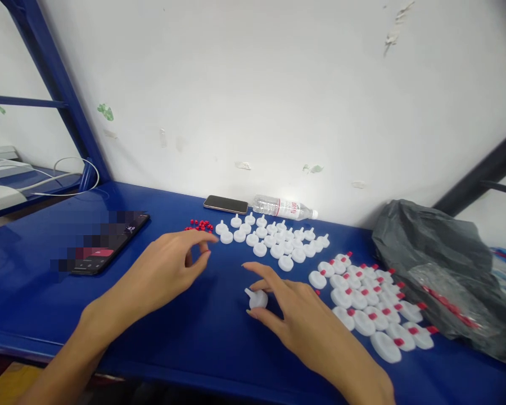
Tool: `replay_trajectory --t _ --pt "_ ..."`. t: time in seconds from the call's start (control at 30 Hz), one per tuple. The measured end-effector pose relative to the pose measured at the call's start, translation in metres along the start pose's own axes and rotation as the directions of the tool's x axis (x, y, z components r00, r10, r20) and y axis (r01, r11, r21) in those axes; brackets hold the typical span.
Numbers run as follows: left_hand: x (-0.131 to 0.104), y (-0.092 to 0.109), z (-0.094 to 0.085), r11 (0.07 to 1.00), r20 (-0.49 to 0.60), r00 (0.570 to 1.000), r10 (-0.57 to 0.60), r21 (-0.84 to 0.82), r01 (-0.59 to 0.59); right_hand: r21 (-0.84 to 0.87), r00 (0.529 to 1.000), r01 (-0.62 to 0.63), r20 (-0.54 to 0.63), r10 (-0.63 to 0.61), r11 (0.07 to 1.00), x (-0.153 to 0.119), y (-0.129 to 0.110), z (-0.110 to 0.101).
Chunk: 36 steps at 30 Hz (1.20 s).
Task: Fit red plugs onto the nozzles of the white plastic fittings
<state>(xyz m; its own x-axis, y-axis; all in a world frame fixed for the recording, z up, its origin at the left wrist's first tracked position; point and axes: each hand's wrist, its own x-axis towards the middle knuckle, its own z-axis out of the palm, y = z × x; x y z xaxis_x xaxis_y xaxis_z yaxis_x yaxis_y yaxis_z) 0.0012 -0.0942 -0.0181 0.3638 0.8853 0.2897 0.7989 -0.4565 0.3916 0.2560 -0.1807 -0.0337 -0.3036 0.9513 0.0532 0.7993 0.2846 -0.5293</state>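
Note:
My right hand (pixel 295 315) grips a white plastic nozzle cap (pixel 258 299) between thumb and fingers, its thin spout tilted up and to the left, with no red tip on it. My left hand (pixel 179 256) hovers over the blue table near the small red caps (pixel 200 225). Its thumb and index finger are slightly apart, and nothing shows between them. Behind the hands stands a group of white nozzle caps (pixel 277 251) with bare spouts. Right of my right hand lie many white nozzle caps with red tips (pixel 365 326).
A phone with a lit screen (pixel 109 247) lies at left, and a dark phone (pixel 226 204) lies by the wall. Beside it is a clear bottle (pixel 282 208) on its side. A dark plastic bag (pixel 434 236) and a clear packet of red pieces (pixel 451 301) occupy the right.

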Motion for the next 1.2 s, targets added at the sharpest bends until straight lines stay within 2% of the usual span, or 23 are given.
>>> replay_trajectory --t 0.07,0.13,0.37,0.53,0.77,0.83,0.93,1.0,1.1,1.2 --pt "-0.004 0.013 0.001 0.979 -0.041 0.995 0.09 -0.181 -0.096 0.006 1.0 0.008 -0.03 -0.008 1.0 0.001 0.001 0.001" --pt "-0.008 0.025 0.003 0.944 -0.006 0.99 0.139 -0.301 -0.134 0.014 0.998 0.015 -0.064 -0.015 1.0 0.002 0.002 0.001" --pt "-0.012 0.041 0.008 0.872 0.107 0.992 0.075 -0.49 -0.013 0.081 0.978 0.082 -0.198 -0.064 0.993 0.002 -0.001 0.0" --pt "-0.015 0.046 0.008 0.853 0.177 0.982 0.066 -0.52 0.036 0.113 0.974 0.122 -0.205 -0.097 0.986 0.001 -0.004 0.0" --pt "-0.015 0.045 0.014 0.849 0.177 0.983 0.058 -0.526 0.044 0.133 0.963 0.185 -0.223 -0.152 0.974 0.002 -0.003 -0.001" --pt "-0.015 0.045 0.014 0.854 0.153 0.987 0.056 -0.52 0.032 0.126 0.946 0.201 -0.282 -0.159 0.972 0.004 -0.003 0.0" --pt "-0.016 0.047 0.013 0.834 0.097 0.995 0.027 -0.551 0.031 0.135 0.883 0.213 -0.451 -0.132 0.968 0.007 -0.003 0.002" --pt "-0.017 0.049 0.011 0.804 0.07 0.998 0.006 -0.593 0.036 0.166 0.849 0.237 -0.515 -0.121 0.957 0.009 -0.003 0.003" --pt "-0.017 0.05 0.01 0.779 0.072 0.997 -0.004 -0.625 0.048 0.22 0.848 0.305 -0.505 -0.16 0.927 0.011 -0.003 0.002" --pt "-0.016 0.05 0.011 0.776 0.126 0.992 0.001 -0.626 0.079 0.257 0.842 0.368 -0.5 -0.202 0.894 0.011 -0.001 0.002"
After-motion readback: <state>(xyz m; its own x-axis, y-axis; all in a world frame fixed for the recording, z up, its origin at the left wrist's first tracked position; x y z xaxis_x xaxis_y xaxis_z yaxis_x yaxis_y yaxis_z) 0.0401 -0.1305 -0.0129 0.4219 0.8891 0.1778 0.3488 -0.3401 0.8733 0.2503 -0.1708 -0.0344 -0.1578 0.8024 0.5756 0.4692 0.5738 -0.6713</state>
